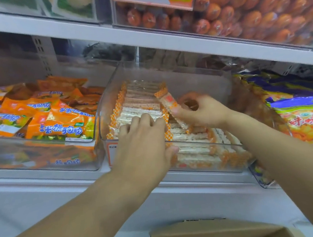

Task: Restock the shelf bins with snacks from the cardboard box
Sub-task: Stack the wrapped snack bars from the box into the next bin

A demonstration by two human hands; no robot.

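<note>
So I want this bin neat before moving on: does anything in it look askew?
Yes. One rice-cracker pack sits tilted, crossing the neat row of packs in the clear middle bin. It is pinched in the right hand, so it is not yet laid down. The left hand rests on the packs nearer the front.

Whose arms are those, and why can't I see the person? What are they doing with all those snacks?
There is one picture, taken by a camera worn on the person's head, so you see only their two arms reaching forward. In front is a shop shelf with clear plastic bins. The middle bin holds rows of pale snack bars in see-through wrappers with orange ends. The left hand rests on the bars, fingers over them. The right hand pinches one snack bar in its grip, tilted above the rows. The left bin holds orange packets. At the bottom is the cardboard box the snacks come from.
</note>
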